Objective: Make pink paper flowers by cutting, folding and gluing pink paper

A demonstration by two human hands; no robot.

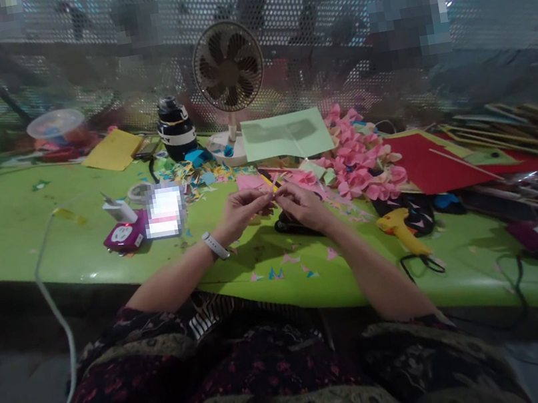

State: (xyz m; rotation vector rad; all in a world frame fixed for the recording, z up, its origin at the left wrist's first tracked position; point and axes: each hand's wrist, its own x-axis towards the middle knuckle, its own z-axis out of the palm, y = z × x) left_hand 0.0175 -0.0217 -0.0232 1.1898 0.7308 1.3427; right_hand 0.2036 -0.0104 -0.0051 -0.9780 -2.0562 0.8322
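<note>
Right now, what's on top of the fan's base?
A blue scrap shows on the fan's base. The pale green sheet hides its right side; anything there cannot be seen.

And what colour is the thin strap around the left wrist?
The thin strap is white, as seen in the head view.

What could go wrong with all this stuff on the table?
If the fan blows, the loose paper scraps near its base might scatter. The yellow glue gun lies to the right of the right hand; if hot, it could burn someone. The white cable droops over the table edge, so someone might snag it.
</note>
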